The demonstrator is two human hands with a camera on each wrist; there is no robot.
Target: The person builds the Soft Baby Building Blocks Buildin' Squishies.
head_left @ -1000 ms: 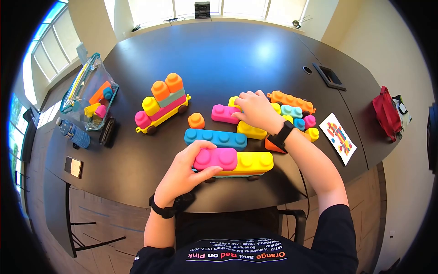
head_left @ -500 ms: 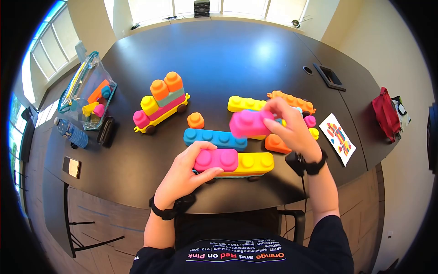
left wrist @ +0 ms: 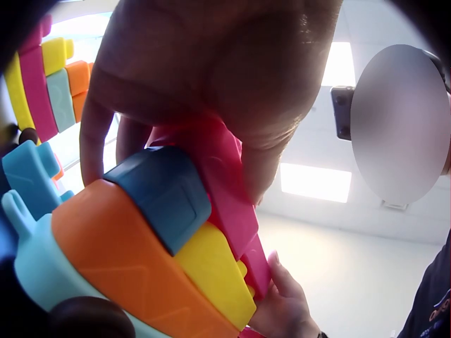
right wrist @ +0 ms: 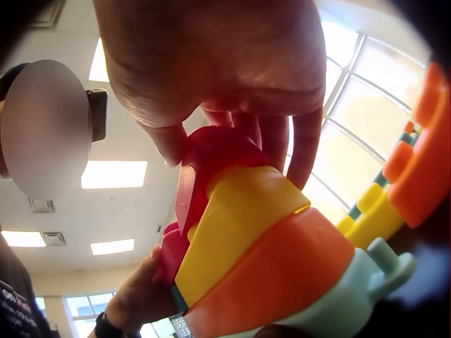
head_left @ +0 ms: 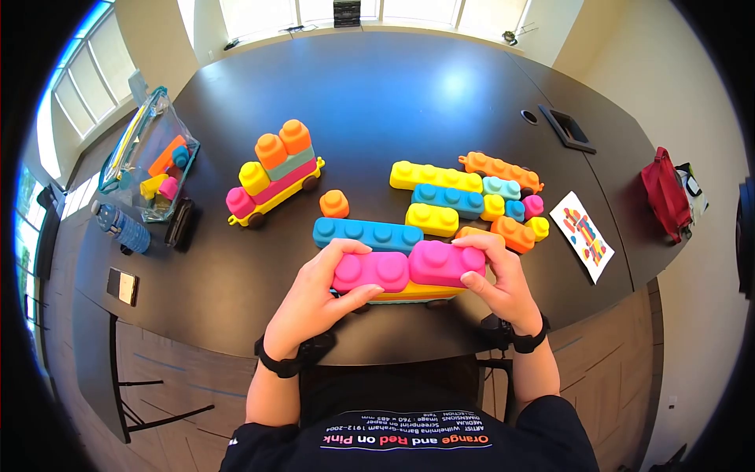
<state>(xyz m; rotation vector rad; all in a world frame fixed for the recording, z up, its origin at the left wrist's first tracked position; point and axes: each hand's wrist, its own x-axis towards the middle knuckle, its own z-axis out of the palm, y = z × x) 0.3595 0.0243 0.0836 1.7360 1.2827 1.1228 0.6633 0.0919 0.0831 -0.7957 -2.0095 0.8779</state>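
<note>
My left hand (head_left: 308, 297) grips a pink two-stud block (head_left: 371, 271), thumb on the near side. That block tops a blue block (left wrist: 165, 197) on a wheeled stack. Lower down, an orange block (left wrist: 116, 246) rests on a light-teal wheeled base (left wrist: 46, 260). With thumb and fingers, my right hand (head_left: 510, 293) holds a second pink block (head_left: 447, 263) over the stack's yellow block (right wrist: 243, 218). In the right wrist view this pink block sits tilted, with a bit of yellow stud showing beneath it. Both pink blocks stand end to end.
Behind the stack lie a long blue block (head_left: 368, 234) and a small orange block (head_left: 334, 204). Loose blocks and an orange wheeled base (head_left: 501, 171) cluster at right, beside a picture card (head_left: 582, 237). A built wagon (head_left: 275, 175), clear bag (head_left: 161, 157) and water bottle (head_left: 121, 226) stand left.
My right hand has picked up the second pink block from the cluster and brought it nearer, over the yellow end of the stack. My left hand has kept its grip.
</note>
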